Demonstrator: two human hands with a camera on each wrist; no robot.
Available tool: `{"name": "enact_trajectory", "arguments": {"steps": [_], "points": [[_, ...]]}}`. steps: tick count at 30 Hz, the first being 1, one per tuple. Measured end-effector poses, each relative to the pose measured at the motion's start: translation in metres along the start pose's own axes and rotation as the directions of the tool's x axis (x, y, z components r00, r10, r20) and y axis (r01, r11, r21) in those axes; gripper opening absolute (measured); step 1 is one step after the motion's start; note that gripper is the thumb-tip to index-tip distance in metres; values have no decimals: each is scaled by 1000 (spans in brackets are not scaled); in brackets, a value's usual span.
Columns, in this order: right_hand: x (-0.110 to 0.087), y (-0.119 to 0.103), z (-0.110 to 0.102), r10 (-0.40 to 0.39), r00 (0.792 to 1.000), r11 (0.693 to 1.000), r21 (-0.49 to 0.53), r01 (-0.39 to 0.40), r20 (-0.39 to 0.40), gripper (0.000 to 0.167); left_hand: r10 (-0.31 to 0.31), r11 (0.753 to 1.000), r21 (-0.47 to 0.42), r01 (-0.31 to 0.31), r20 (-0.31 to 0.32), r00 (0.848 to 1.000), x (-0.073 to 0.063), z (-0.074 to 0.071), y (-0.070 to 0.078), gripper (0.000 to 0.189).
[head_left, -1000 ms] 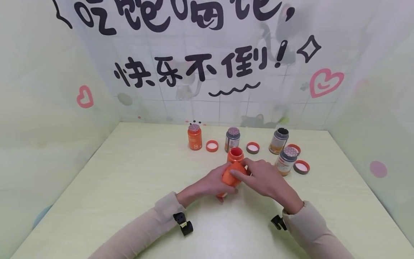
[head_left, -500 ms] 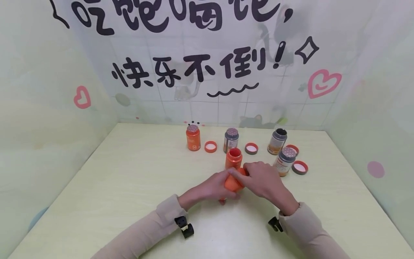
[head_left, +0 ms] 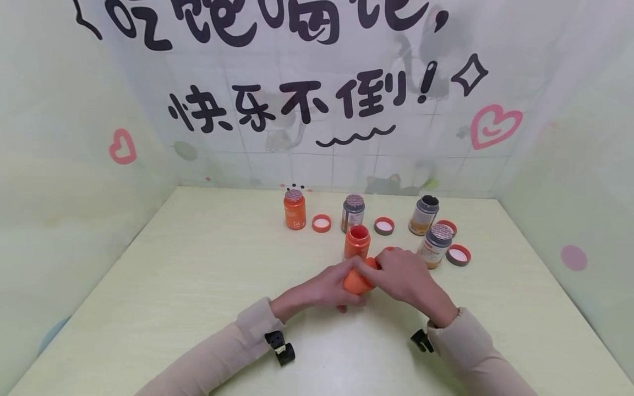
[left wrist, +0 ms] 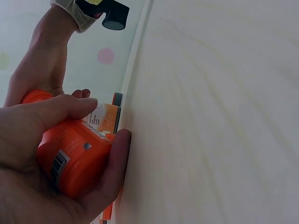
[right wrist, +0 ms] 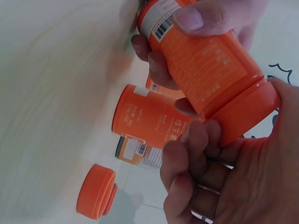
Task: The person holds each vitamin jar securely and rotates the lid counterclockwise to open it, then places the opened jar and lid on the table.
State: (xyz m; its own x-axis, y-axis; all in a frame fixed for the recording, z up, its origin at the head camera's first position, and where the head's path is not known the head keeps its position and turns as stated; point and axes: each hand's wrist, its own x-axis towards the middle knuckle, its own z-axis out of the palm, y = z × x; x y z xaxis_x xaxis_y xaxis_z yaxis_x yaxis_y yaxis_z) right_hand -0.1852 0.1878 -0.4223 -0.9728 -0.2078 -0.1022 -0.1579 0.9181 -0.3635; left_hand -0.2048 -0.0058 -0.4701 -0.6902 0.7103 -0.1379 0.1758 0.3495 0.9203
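Tilted over the table, an orange bottle (head_left: 358,281) lies in my left hand (head_left: 327,287), whose fingers and thumb wrap its body. My right hand (head_left: 407,279) grips the orange cap (right wrist: 247,112) at the bottle's other end. In the right wrist view a thin line separates cap and body, and the body bears a label with a barcode. Just behind the hands stands another orange bottle (head_left: 357,246), upright and uncapped, its mouth showing red inside. A grey-shouldered bottle (head_left: 433,248) with a printed seal over its mouth stands beyond my right hand.
At the back stand a sealed orange bottle (head_left: 295,213), a sealed grey bottle (head_left: 353,214) and an open grey bottle (head_left: 424,216). Upturned caps lie beside them: an orange cap (head_left: 321,223), a grey cap (head_left: 384,226) and a right-hand cap (head_left: 458,255). Printed walls enclose the table (head_left: 208,264).
Both hands have come slightly lower with the orange bottle, and its angle has changed a little. The right fingers have shifted around the cap. The standing bottles and loose caps keep their places.
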Motion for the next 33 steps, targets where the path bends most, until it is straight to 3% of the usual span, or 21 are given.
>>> {"name": "enact_trajectory", "arguments": {"steps": [10,17,20,28,33], "points": [[0,4,-2,-67,998,998,-6,67,13,58,26,1000,-19,-25,33,999,-2,-1,-2,57],[0,4,-4,-134,991,990,-44,134,9,43,51,998,-37,-49,72,996,0,-5,-5,64],[-1,5,-5,-153,988,986,-61,153,1,47,69,997,-24,-67,79,994,1,-6,-5,61],[-6,6,-12,-102,995,994,-32,102,17,68,34,999,-36,-31,85,996,1,-4,-3,58],[-7,7,-17,-128,989,991,-18,129,71,53,41,999,-4,-41,79,996,0,-4,-3,59]]}}
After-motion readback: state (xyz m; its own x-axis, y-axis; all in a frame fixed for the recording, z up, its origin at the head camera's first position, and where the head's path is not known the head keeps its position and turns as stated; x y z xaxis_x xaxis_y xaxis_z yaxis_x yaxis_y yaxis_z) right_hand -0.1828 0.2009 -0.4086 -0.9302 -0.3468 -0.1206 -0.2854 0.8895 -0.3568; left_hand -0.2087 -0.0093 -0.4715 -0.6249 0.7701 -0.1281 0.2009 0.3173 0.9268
